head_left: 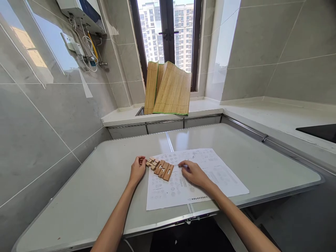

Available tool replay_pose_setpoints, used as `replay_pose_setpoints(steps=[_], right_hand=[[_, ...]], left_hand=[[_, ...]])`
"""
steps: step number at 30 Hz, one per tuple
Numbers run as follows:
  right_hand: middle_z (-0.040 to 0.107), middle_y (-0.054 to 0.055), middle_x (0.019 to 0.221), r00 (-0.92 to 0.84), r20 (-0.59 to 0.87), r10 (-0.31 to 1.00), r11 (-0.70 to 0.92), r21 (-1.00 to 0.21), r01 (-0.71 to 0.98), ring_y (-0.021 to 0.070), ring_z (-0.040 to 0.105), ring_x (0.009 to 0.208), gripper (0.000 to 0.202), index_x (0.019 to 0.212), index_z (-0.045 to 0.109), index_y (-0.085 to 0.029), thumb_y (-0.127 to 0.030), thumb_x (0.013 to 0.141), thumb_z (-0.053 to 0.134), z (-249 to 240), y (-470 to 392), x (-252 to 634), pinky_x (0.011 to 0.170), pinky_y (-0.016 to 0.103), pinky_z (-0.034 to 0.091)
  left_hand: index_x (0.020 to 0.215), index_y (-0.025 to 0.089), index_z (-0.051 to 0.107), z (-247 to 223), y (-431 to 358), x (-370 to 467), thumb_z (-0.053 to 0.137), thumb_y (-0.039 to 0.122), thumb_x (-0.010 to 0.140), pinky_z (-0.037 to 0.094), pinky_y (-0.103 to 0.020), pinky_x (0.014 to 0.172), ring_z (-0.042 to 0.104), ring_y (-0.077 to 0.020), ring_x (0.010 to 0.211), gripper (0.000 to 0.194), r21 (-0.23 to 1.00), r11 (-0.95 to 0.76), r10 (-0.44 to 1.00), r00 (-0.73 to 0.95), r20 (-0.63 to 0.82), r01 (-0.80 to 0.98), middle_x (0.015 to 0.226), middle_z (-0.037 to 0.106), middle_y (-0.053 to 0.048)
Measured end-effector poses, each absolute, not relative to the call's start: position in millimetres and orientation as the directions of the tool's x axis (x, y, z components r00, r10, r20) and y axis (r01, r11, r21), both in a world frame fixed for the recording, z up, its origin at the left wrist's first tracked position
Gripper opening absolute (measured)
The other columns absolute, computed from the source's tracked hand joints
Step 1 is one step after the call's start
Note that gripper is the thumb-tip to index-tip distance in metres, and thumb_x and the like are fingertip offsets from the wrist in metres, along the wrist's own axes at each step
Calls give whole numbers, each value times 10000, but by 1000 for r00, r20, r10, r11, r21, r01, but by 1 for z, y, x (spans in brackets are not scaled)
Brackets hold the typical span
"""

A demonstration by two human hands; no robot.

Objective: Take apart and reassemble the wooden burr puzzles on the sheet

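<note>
two bare hands are at work over a white table (105, 196). the wooden blocks (164, 170) lie in a slanting row on the upper left part of the printed sheet (170, 194), their left end at its edge. the pieces at the left end are small and notched. those to the right are flat bars lying side by side; the outermost has a long slot cut through it. some bars bear dark marks, too small to read.

left hand (138, 170): at the left end of the row, beyond the sheet's left edge. thumb and fingertips are drawn close together at the notched pieces. whether they clamp a piece or merely touch it, i cannot tell.

right hand (195, 174): over the sheet, to the right of the blocks and apart from them. the index finger points toward the row, the other fingers are bent under; nothing is seen in its grip. whether the fingertips touch the sheet cannot be determined.

the sheet carries rows of small line figures and a line of bold print at the near edge. a metal seam (169, 141) crosses the table and runs beneath the sheet.

surroundings: a bamboo mat (173, 92) stands folded on the counter (202, 105), before the window (181, 35). a heater (82, 14) hangs on the left wall.
</note>
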State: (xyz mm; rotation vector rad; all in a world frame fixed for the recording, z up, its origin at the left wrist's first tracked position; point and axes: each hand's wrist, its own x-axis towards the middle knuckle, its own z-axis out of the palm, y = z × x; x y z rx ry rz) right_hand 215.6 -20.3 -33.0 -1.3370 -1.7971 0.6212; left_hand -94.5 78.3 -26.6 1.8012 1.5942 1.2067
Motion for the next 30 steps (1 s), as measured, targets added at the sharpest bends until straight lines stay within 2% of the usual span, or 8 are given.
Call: replay_pose_setpoints(steps=[3,7,10,22,30], right_hand=[[744,47,1054,-72,272,960,270,-819,507,210,664,826,245,1079,695,-239,-310,923,520,-32,-46,232,760,344,517],[753,59,979,31,184,982,164,-932,322,220,696,866,241,1013,687,-223,-393,934,534,-34,-82,248,805,338,531],[750,64,948,73,154,985,130,-956,262,212,690,842,242,987,677,-221,-422,933,554,-37,-97,251,800,330,532],[751,36,897,102,138,985,95,-934,345,203,687,810,215,984,667,-241,-413,941,546,-39,-103,250,730,303,495],[763,46,893,135,140,981,89,-940,328,207,698,808,227,981,683,-231,-414,930,558,-40,-104,250,701,303,492]], left_hand=[[1032,218,606,-28,78,-94,543,393,880,562,-384,897,715,-230,945,241,790,-236,947,-46,316,566,1007,753,-73],[1029,215,603,-29,79,-93,535,397,883,556,-387,900,707,-231,941,243,780,-238,945,-45,323,578,1016,747,-76],[1031,211,605,-30,79,-93,528,400,887,556,-390,902,702,-231,937,250,773,-241,945,-38,324,587,1022,742,-80],[1051,207,607,-30,76,-92,518,394,902,549,-400,922,686,-238,972,256,732,-265,941,3,338,628,1064,727,-90],[1060,206,601,-28,72,-90,500,371,915,532,-405,930,675,-241,981,242,696,-282,938,38,344,660,1077,717,-91]])
